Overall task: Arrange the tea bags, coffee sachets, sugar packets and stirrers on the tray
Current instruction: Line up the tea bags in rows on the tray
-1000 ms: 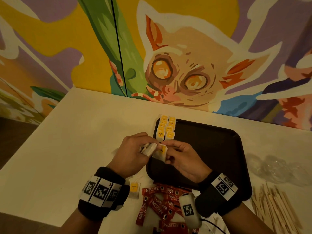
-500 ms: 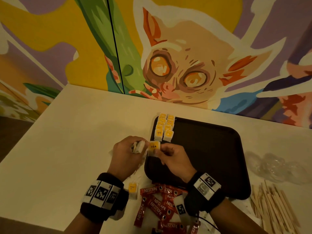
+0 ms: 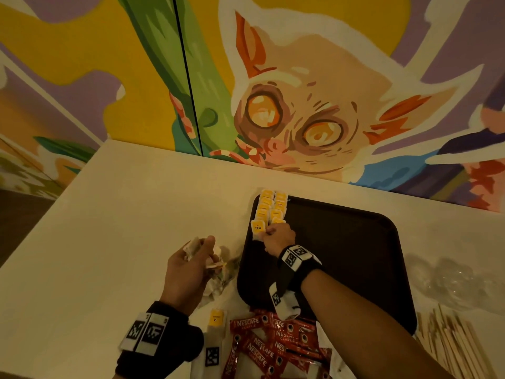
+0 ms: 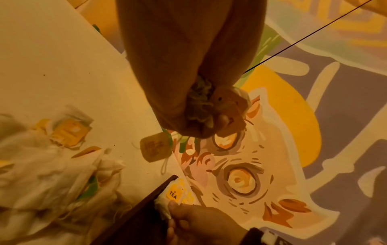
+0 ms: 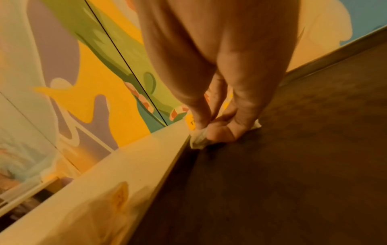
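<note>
On the counter, tray's near-left corner: right hand (image 3: 276, 236) sets a tea bag (image 3: 257, 229) down at the near end of the tea-bag rows (image 3: 272, 205).
Right hand: fingertips pinching the bag's lower edge; yellow "TEA" tag faces up.
Left hand (image 3: 188, 272): curled round a bunch of tea bags (image 3: 192, 246), held above the counter (image 3: 109, 214) just left of the tray (image 3: 355, 269); one tag dangles from it on its string.
Key relation: two rows run away from the person along the tray's left edge; the held bag lies at the left row's near end, long axis in line with it. Right hand is the nearer one; left hand stands off to the near left.
Touching the tray or not: cannot tell for sure; the right wrist view suggests the bag's corner is at the tray surface.
Loose tea-bag pile (image 4: 52, 174): on the counter under the left hand.
Coffee sachets (image 3: 273, 343): heaped at the tray's near edge, not yet on it.
Stirrers (image 3: 451, 343): on the counter, right of the tray.
Judgement: tea-bag stage, early in the task.
</note>
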A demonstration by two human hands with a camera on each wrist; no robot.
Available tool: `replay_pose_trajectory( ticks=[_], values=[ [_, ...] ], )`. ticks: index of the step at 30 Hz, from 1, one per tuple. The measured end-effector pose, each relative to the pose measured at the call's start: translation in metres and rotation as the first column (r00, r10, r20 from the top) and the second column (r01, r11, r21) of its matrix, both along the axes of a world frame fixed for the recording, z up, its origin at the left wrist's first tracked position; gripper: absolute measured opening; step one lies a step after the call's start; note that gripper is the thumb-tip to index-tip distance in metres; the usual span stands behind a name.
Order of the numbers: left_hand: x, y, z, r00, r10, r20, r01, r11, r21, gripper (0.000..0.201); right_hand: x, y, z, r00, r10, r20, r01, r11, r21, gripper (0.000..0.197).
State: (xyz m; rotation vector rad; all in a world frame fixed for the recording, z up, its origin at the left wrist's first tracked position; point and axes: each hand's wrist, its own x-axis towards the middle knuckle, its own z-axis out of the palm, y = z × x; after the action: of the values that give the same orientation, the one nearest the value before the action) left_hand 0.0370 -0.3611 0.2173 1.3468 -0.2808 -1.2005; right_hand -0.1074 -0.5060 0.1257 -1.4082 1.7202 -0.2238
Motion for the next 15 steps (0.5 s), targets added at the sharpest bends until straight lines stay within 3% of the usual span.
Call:
replay_pose_trajectory(
  ticks=[5, 15],
  values=[
    [0.008, 0.000, -0.008, 0.999, -0.007, 0.034, 0.007, 1.000, 0.004, 0.020, 0.001, -0.002, -0.007, 0.997, 0.024, -0.080, -0.022, 0.999, 0.025, 0.025],
    [0.008, -0.004, -0.010, 0.998, -0.029, 0.047, 0.028, 0.999, 0.021, 0.016, 0.003, 0.012, -0.014, 0.994, -0.092, -0.066, 0.086, 0.993, -0.076, 0.026]
  ],
)
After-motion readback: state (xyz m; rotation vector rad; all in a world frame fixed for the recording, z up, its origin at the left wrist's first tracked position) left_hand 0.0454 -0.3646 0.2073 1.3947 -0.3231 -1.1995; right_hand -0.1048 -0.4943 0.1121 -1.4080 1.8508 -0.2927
